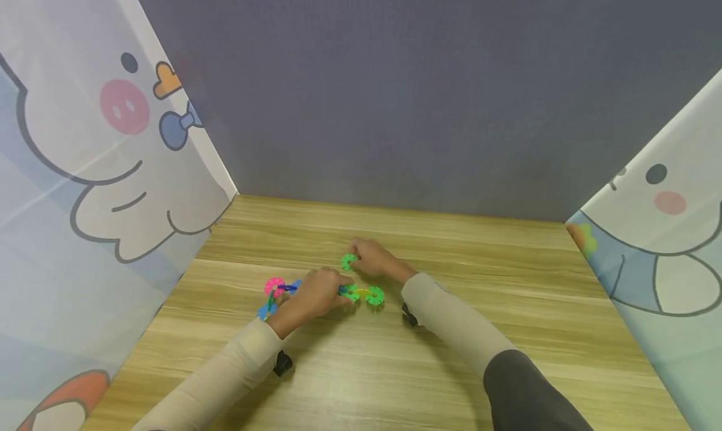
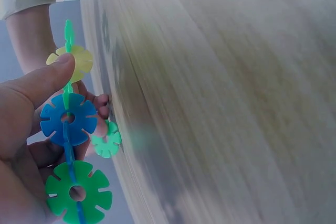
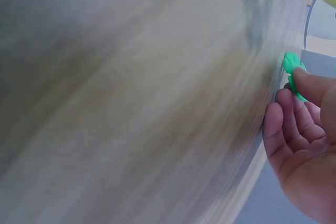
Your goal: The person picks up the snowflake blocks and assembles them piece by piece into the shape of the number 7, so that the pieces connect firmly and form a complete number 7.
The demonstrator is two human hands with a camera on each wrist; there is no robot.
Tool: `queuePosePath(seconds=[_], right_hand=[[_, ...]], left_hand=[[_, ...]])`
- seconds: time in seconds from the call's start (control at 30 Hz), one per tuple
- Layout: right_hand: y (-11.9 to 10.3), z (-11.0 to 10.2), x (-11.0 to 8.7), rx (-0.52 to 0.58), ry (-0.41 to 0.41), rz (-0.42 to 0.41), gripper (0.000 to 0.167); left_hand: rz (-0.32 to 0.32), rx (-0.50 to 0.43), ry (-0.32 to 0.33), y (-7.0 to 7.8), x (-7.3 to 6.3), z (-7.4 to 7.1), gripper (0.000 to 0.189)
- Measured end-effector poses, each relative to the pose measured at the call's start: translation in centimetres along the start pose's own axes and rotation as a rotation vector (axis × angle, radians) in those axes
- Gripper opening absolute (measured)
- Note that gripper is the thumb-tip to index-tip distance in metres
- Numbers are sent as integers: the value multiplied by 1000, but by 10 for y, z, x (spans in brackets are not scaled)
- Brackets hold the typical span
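My left hand [image 1: 317,294] grips a chain of slotted plastic snowflake discs joined edge to edge. In the left wrist view the thumb presses near a yellow disc [image 2: 83,63], with a blue disc [image 2: 79,124] and a green disc [image 2: 93,199] further along. The head view shows a pink disc [image 1: 271,283] and a blue disc [image 1: 265,311] at the chain's left end, and a green disc [image 1: 375,302] at its right end. Farther back, my right hand [image 1: 373,259] pinches a single green disc [image 3: 290,62] between thumb and fingers, close to the tabletop. My left hand hides the chain's middle.
The wood-grain table [image 1: 507,306] meets a plain grey panel [image 1: 395,93] at its back edge. Cartoon-printed sheets [image 1: 56,230] flank the table on both sides. A dark wrist-camera part [image 1: 282,363] shows under the left sleeve.
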State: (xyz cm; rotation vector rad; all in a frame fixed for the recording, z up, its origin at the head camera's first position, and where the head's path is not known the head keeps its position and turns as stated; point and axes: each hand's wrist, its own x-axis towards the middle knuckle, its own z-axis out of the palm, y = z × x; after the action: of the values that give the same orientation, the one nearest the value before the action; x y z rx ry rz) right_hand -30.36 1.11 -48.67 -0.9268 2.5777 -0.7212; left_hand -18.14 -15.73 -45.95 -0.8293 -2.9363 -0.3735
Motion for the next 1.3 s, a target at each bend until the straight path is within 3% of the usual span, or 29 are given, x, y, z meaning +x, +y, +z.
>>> queuePosePath(seconds=[0.13,0.4,0.53,0.73,0.87,1.3], right_hand=[[2,-2,-4,-10,43,-32,12],[7,-9,-17,15,129,-80,12],[8,-13,-28,45,137,-106,8],[9,-16,-46,89,129,-135,15],[15,-17,-57,74,146,-151,9],[34,-20,-94,27,161,-181,17]], left_hand=[[-12,-6,-4,-1,0,-1,39],[-18,-12,-8,-3,1,-1,39],[-31,-34,-9,-2,1,-1,41],[-35,-33,-11,-1,2,-1,39],[-24,-18,-4,-1,2,-1,34],[-49,-34,18,-3,4,-2,47]])
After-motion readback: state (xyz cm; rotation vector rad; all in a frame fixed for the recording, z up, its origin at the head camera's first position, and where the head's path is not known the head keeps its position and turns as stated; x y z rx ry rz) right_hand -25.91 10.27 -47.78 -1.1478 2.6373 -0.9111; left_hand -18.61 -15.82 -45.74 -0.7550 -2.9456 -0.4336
